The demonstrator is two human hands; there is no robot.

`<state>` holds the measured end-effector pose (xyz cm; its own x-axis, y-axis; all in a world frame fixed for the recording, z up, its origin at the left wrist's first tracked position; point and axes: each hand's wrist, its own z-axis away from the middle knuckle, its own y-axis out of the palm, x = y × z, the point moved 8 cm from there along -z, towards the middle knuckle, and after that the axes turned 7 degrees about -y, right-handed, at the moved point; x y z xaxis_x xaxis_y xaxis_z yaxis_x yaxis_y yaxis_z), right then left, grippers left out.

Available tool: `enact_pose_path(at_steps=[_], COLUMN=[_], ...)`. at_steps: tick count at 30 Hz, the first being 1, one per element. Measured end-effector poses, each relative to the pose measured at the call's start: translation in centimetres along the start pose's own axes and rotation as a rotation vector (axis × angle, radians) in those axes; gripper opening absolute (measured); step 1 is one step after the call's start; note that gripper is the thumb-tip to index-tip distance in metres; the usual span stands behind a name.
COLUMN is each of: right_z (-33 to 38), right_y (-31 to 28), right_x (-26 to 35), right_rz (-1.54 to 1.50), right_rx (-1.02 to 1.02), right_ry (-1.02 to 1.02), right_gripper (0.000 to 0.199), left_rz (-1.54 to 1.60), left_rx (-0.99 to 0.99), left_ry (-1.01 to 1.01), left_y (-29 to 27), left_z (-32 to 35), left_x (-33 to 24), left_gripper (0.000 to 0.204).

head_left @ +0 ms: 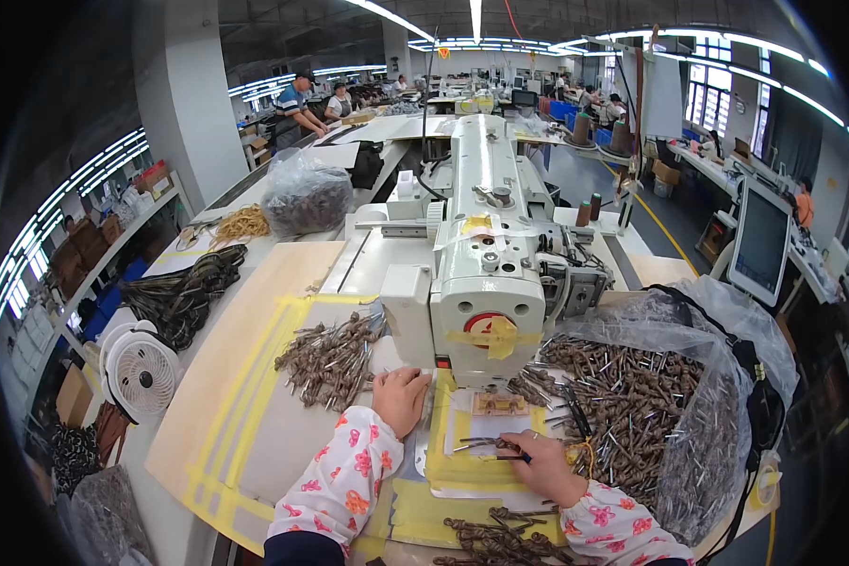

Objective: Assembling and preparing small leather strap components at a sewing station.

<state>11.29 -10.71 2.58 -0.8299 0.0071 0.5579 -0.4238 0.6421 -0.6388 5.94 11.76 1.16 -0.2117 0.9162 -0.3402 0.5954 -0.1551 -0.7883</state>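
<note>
A white industrial sewing machine [486,283] stands in the middle, its head above a work plate covered with yellow tape [462,467]. My left hand [401,401] lies palm down beside the base of the head, fingers loosely stretched, holding nothing visible. Just past its fingertips is a pile of knotted brown cord pieces [330,360]. My right hand [542,462] pinches thin dark cord pieces [479,441] over the taped plate; their exact number is unclear. Ahead of those fingers, a small clear-and-yellow holder [500,404] sits under the machine head.
A clear plastic bag [707,424] spills many metal-tipped brown cord pieces [623,401] at right. More cord pieces [505,540] lie at the front edge. A white fan [141,373] and dark straps [184,292] are at left; a screen [761,241] stands at right. Co-workers [297,111] work farther back.
</note>
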Motion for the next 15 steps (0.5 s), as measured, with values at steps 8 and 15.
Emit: enact_pose_path(at_steps=[8, 15], right_z=[-0.1, 0.1], right_y=[-0.4, -0.1], right_x=[-0.2, -0.2], right_rz=[0.021, -0.01], right_rx=[-0.044, -0.049], right_ry=[0.002, -0.004], right_gripper=[0.03, 0.02], left_rz=[-0.089, -0.334], left_rx=[-0.05, 0.072], left_ry=[-0.084, -0.261], left_y=[-0.8, -0.8], left_z=[-0.4, 0.2], left_x=[-0.4, 3.4], left_gripper=[0.027, 0.034])
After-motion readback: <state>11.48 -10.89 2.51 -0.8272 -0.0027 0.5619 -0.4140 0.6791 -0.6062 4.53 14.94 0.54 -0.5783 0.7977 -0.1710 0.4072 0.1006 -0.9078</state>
